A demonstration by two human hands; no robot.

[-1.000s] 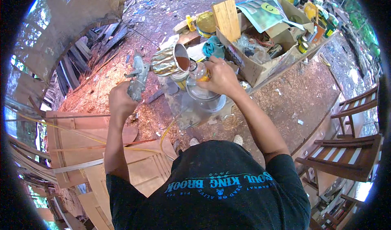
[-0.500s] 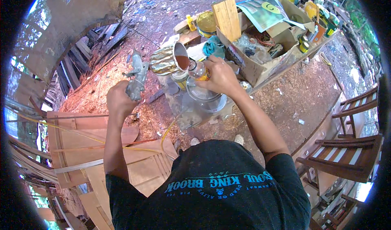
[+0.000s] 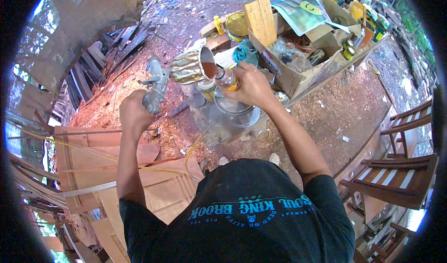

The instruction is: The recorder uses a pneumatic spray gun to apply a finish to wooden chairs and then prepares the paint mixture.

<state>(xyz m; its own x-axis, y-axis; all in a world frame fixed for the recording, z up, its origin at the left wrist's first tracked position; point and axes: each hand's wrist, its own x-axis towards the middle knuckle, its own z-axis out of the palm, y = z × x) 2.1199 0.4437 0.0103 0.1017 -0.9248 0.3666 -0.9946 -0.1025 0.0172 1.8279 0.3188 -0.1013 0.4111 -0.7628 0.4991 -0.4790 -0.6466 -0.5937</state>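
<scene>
A spray gun (image 3: pixel 156 83) is being gripped by the curled left hand (image 3: pixel 135 111) beside a tilted metal cup (image 3: pixel 186 68) of reddish-brown liquid (image 3: pixel 209 70), while, at its mouth, a clear bottle (image 3: pixel 226 79) is being clasped in the right hand (image 3: pixel 253 86)

- Spray gun (image 3: pixel 157 87): grey, smeared surface, gripped by left hand (image 3: pixel 135 112), raised off the ground.
- Metal cup (image 3: pixel 186 69): shiny silver with brownish streaks, at gun's right side, tipped, open mouth to the right. Joint to gun unclear.
- Liquid (image 3: pixel 209 70): reddish-brown, inside cup.
- Bottle (image 3: pixel 226 79): clear, orange-yellow band, in right hand (image 3: pixel 253 87), tilted, neck at cup's rim; contact can't be told.
</scene>
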